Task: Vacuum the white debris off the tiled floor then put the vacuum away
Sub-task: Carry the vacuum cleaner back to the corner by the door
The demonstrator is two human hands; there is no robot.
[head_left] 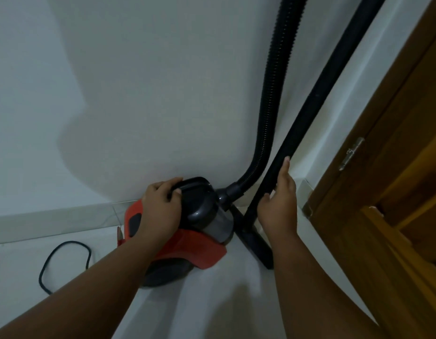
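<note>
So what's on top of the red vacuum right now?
The left hand grips the black carry handle on top of the vacuum. That hand and its forearm cover part of its red top, so anything beneath them cannot be seen.

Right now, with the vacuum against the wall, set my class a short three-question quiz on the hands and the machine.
1. True or false: the left hand grips the handle on top of the vacuum.
2. Choose one. The right hand touches: A the ribbed hose; B the smooth black wand; C the wooden door.
3. Fill the gap: the loose power cord lies on the floor to the ___ of the vacuum.

Key: 1 true; 2 B; 3 left.
</note>
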